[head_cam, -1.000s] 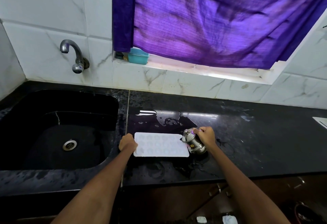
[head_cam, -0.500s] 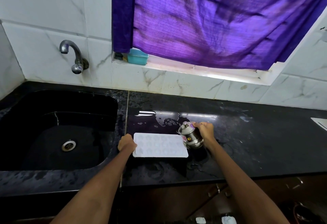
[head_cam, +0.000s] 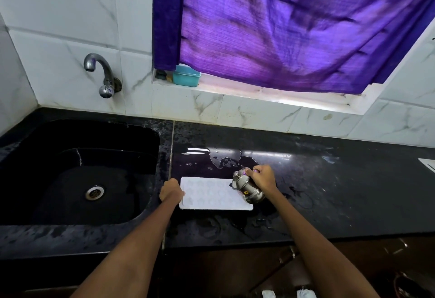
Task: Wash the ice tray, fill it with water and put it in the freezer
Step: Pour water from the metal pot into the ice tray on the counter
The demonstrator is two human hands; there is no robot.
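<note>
Wet black countertop (head_cam: 329, 180) beside sink (head_cam: 70, 180)

Ice tray (head_cam: 213, 194) on counter (head_cam: 329, 191), right of sink (head_cam: 77, 172).

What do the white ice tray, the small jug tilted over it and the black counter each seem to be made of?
White rectangular ice tray: matt, probably plastic or silicone, with soft moulded hollows. Small shiny metal jug: likely polished steel, showing bright reflections. Black counter: glossy speckled stone, perhaps granite, mirroring the window light.

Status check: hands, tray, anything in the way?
Left hand grips ice tray at its left edge, flat on wet counter. Right hand holds steel jug tilted over tray's right end. Nothing blocking.
</note>
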